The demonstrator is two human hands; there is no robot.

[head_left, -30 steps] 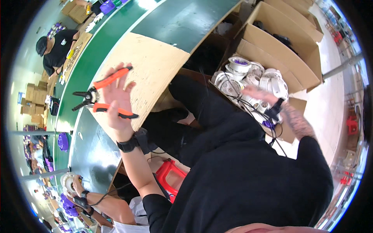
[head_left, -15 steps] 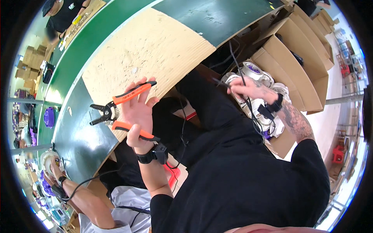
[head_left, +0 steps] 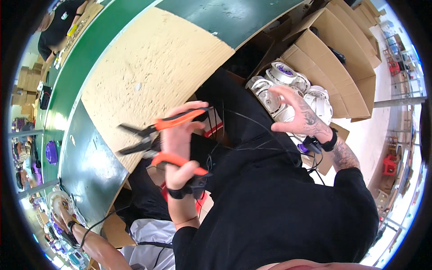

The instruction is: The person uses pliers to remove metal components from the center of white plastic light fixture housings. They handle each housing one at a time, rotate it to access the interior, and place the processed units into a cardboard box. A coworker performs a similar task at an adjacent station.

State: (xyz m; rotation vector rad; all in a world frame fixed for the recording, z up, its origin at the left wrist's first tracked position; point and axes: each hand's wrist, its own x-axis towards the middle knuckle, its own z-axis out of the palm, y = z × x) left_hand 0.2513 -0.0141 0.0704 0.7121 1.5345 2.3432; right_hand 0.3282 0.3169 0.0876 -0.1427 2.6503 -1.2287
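Observation:
My left hand [head_left: 174,143] grips wire-stripper pliers [head_left: 182,119] with orange and black handles. The handles are spread apart, and their dark jaws gape over the edge of the cardboard sheet [head_left: 157,54]. My right hand [head_left: 294,111] has its thumb and fingers spread, with nothing seen between them. It hovers over white round plastic housings [head_left: 272,100], several of which fill an open cardboard box [head_left: 320,69] to my right. Purple bits show inside one housing. Thin black cables [head_left: 252,118] hang across my lap between my two wrists.
A green worktable [head_left: 96,148] lies under the cardboard sheet, which carries a small pale scrap [head_left: 138,86]. More open boxes [head_left: 348,38] line the right side. At lower left a co-worker's arm [head_left: 96,245] reaches to a white round part [head_left: 57,200]. Another person stands across the table.
My left hand and the pliers have shifted right, away from the sheet. My right hand has gone from curled fingers to spread ones and turned toward my lap. My view has shifted slightly.

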